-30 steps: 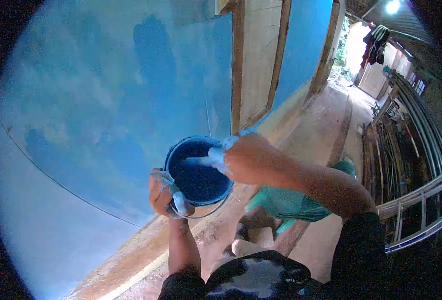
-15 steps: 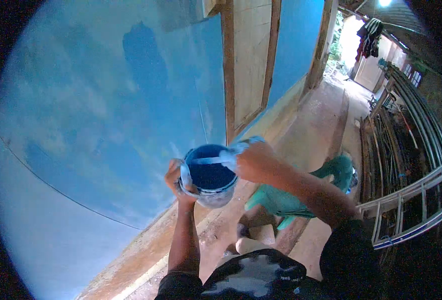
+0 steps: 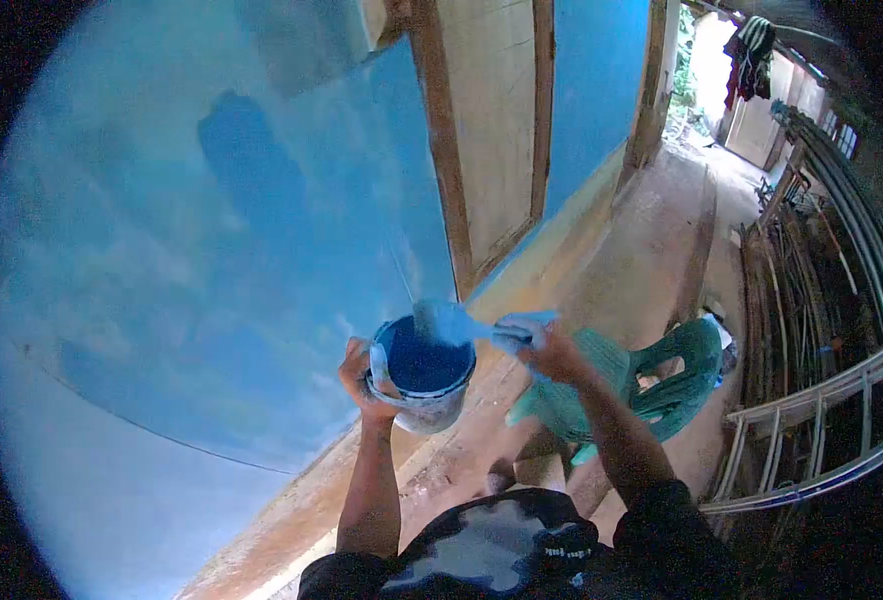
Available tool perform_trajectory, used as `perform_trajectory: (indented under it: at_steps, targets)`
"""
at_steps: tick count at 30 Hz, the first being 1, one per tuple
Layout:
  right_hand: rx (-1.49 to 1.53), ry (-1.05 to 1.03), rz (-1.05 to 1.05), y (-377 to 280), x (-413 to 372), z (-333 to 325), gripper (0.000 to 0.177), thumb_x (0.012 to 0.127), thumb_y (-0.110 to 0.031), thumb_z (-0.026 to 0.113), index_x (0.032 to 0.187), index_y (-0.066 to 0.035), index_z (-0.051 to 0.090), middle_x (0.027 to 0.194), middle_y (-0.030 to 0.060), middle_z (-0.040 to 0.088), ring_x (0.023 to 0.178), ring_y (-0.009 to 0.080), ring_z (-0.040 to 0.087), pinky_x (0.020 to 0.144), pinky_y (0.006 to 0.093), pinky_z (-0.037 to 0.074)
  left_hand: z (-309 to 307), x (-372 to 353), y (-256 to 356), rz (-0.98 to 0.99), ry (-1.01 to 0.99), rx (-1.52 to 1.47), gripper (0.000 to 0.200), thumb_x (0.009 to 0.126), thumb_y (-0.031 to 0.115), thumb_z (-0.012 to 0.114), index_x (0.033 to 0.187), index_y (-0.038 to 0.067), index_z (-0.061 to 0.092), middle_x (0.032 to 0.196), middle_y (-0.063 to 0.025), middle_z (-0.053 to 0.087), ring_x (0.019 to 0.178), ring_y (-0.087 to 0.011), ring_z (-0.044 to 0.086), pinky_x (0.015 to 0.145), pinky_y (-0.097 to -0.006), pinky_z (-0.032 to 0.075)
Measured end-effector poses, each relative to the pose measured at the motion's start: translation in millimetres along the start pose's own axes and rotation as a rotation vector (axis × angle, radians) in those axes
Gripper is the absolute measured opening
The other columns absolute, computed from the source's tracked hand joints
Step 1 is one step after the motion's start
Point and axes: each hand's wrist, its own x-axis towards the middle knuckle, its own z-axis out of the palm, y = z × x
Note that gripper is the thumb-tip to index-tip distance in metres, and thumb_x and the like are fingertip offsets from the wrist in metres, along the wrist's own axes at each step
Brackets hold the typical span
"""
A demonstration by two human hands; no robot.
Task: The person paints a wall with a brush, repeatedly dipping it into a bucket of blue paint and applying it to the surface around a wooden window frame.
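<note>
A bucket (image 3: 432, 412) with dark blue paint inside hangs from my left hand (image 3: 364, 380), whose fingers are wrapped round its rim and a pale strip there. My right hand (image 3: 552, 352) grips the handle of a paint-covered brush (image 3: 449, 324). The brush head, blurred, is over the bucket's opening and points left. Close beside the bucket stands a wall (image 3: 292, 260) with patchy blue paint and one darker blue area high up.
A green plastic chair (image 3: 602, 375) stands on the floor right of my right hand. Farther right are a ladder (image 3: 812, 425) and a stack of poles (image 3: 792, 260). Clothes (image 3: 752, 60) hang near the bright doorway. Wooden posts (image 3: 442, 150) divide the wall.
My right hand has moved right and slightly down, away from the bucket, and the broad brush head now shows over the opening. The view has shifted slightly.
</note>
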Motion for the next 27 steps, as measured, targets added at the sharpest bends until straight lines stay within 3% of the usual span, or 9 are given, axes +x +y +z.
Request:
perform_trajectory:
  at_steps: [1,3,4,7,14,15,17,20,27]
  targets:
    - [0.157,0.024,0.053,17,-5,11,0.038,0.077,-0.023,0.069,0.107,0.000,0.062,0.093,0.0129,0.069,0.081,0.0242,0.067,0.071,0.0355,0.053,5,0,-3,0.001,-0.009,-0.001,0.036,0.092,0.037,0.053,0.103,0.004,0.044,0.086,-0.0130,0.051,0.075,-0.0240,0.048,0.065,-0.0402,0.040]
    - [0.512,0.032,0.147,57,-17,35,0.040,0.079,-0.026,0.068,0.108,0.000,0.061,0.090,0.0097,0.067,0.076,0.0198,0.064,0.066,0.0319,0.051,16,-7,-5,-0.141,0.173,0.062,0.050,0.085,0.049,0.056,0.067,0.003,0.050,0.072,-0.0053,0.050,0.068,-0.0180,0.046,0.059,-0.0330,0.036]
    - [0.859,0.033,0.232,77,-21,46,0.041,0.081,-0.029,0.068,0.110,0.000,0.060,0.087,0.0065,0.064,0.071,0.0153,0.060,0.062,0.0284,0.049,-2,-26,-23,-0.127,-0.036,0.153,0.043,0.092,0.041,0.053,0.108,0.004,0.041,0.089,-0.0137,0.050,0.080,-0.0261,0.049,0.071,-0.0405,0.041]
    - [1.095,0.035,0.453,117,-27,72,0.041,0.085,-0.033,0.066,0.112,-0.002,0.059,0.084,0.0008,0.057,0.065,0.0099,0.051,0.056,0.0246,0.044,3,-39,-30,-0.149,0.003,0.125,0.040,0.091,0.039,0.054,0.107,0.004,0.042,0.088,-0.0129,0.050,0.080,-0.0262,0.048,0.071,-0.0406,0.041]
    - [0.736,0.312,0.591,226,-32,174,0.024,0.090,-0.025,0.058,0.088,-0.003,0.067,0.062,-0.0034,0.051,0.053,0.0064,0.046,0.044,0.0249,0.034,23,-33,-13,-0.178,0.065,0.185,0.037,0.089,0.040,0.055,0.085,0.004,0.047,0.076,-0.0081,0.050,0.073,-0.0201,0.047,0.063,-0.0357,0.038]
    - [0.744,0.308,0.604,229,-32,184,0.024,0.090,-0.025,0.058,0.088,-0.003,0.067,0.062,-0.0034,0.051,0.053,0.0064,0.046,0.044,0.0249,0.034,26,-33,-12,-0.139,0.100,0.212,0.047,0.088,0.047,0.054,0.077,0.002,0.050,0.073,-0.0066,0.049,0.070,-0.0188,0.047,0.061,-0.0353,0.037]
    - [0.778,0.379,0.679,234,-27,199,0.020,0.090,-0.021,0.057,0.084,-0.005,0.067,0.058,-0.0061,0.046,0.046,0.0062,0.041,0.041,0.0255,0.031,18,-42,-12,-0.197,-0.022,0.239,0.040,0.091,0.040,0.053,0.092,0.001,0.048,0.079,-0.0086,0.050,0.074,-0.0190,0.047,0.064,-0.0359,0.040]
    - [0.946,0.445,0.679,285,-28,255,0.019,0.091,-0.021,0.057,0.084,-0.005,0.066,0.056,-0.0071,0.045,0.044,0.0053,0.039,0.040,0.0250,0.029,23,-45,-15,-0.198,0.186,0.206,0.033,0.087,0.034,0.058,0.080,0.006,0.041,0.070,-0.0082,0.047,0.068,-0.0194,0.042,0.059,-0.0354,0.034]
    - [0.954,0.476,0.633,207,9,217,0.016,0.089,-0.018,0.061,0.089,-0.004,0.067,0.059,-0.0010,0.055,0.045,0.0075,0.046,0.041,0.0244,0.034,0,-34,1,-0.298,0.046,0.379,0.027,0.085,0.017,0.055,0.069,0.005,0.038,0.065,-0.0074,0.043,0.064,-0.0185,0.039,0.058,-0.0347,0.033]
